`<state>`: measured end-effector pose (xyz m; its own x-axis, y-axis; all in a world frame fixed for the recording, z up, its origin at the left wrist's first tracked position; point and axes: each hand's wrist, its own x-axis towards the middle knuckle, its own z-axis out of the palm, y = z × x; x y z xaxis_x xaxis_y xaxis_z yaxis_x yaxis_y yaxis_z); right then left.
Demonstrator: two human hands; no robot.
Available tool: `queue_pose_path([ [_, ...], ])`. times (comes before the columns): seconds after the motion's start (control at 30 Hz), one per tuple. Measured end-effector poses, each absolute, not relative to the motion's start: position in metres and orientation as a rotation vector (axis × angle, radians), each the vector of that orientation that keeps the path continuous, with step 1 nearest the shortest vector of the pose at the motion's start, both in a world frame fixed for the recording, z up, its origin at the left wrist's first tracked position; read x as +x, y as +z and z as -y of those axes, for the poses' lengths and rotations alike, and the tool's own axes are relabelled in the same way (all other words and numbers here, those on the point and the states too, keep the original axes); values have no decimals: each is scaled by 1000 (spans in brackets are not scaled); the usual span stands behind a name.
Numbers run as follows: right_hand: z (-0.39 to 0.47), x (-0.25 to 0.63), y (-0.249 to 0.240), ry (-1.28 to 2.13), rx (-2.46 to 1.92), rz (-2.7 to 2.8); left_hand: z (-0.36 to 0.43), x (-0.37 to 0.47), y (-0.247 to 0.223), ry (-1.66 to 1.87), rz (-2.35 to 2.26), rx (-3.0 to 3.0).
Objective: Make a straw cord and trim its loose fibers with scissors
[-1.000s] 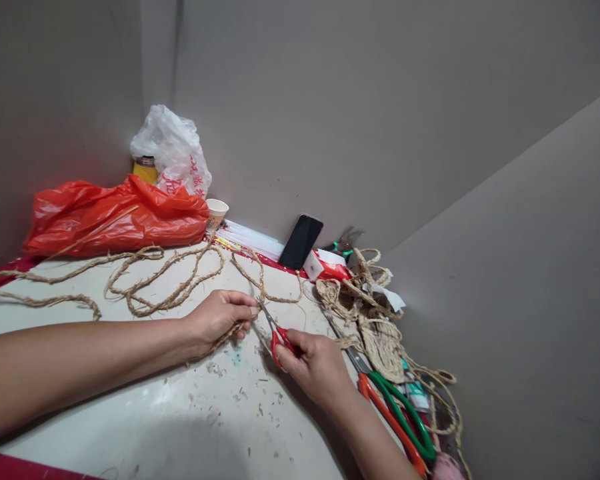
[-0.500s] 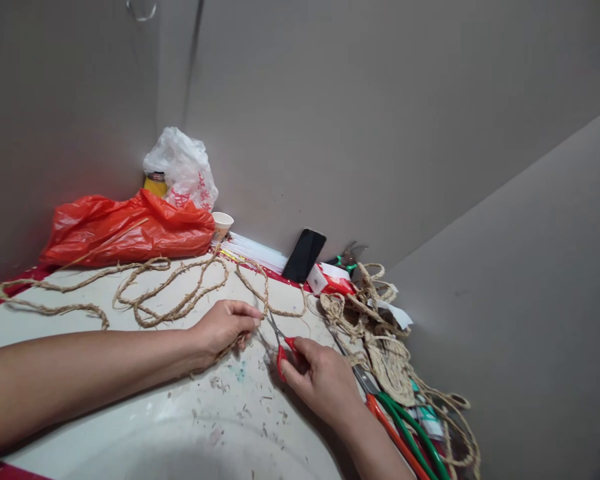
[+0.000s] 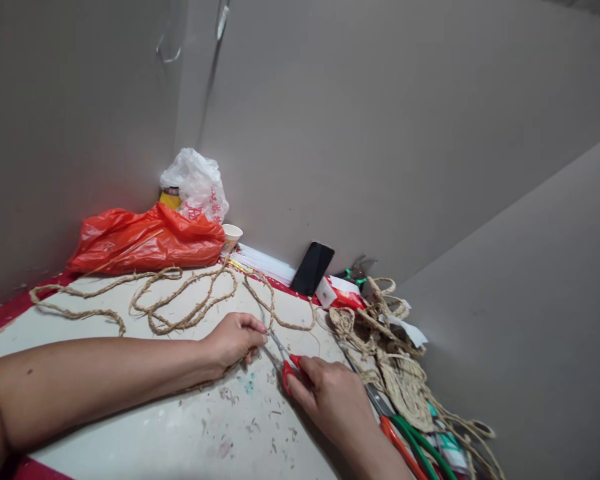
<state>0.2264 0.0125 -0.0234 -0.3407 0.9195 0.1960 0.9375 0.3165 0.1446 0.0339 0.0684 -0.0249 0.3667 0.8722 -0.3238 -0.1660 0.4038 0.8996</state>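
A long braided straw rope winds in loose loops across the white tabletop. My left hand pinches a stretch of it between thumb and fingers, and part of the rope runs under my left forearm. In my right hand are small red-handled scissors, with fingers at the handle loops. Their tips meet the rope right beside my left fingertips; whether the blades are parted there is too small to tell. Small straw scraps lie scattered below my hands.
At the back left are an orange plastic bag, a white bag and a paper cup. A phone leans against the wall. To the right lie pliers, coiled rope and large shears with orange and green handles.
The view has shifted, so everything sits slightly lower and further right. The scissor blades look closer together at the rope. Both hands keep their grips.
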Motion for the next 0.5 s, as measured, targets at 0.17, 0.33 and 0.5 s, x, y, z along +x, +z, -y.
queue_pose_path([
  [0.17,-13,227,-26,-339,-1793,2529,-69,34,-26,801,-972,902],
  [0.33,-14,229,-31,-241,-1763,2544,-69,35,-30,816,-986,899],
  [0.5,-17,230,-36,-79,-1791,2468,-67,37,-34,811,-992,862],
])
